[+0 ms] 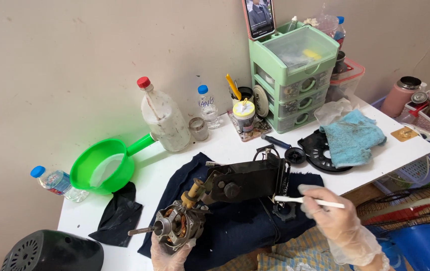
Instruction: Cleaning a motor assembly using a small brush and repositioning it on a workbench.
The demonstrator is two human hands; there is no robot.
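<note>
The gloved left hand (pixel 171 249) is cupping the fan motor (pixel 177 224) over the dark cloth (pixel 240 221) on the surface, while the right hand (pixel 325 213), its grip pinching a white brush (pixel 308 201), is cleaning the black housing (pixel 247 183); next judged necessary: careful bristle strokes along that edge.

Bright, even daylight throughout. Soft short shadows beside the bottles (pixel 164 116) at the bench's (pixel 225 145) back edge. Green glow cast from the scoop (pixel 102 165). Sharp centre, wide-angle bending toward the corners.
</note>
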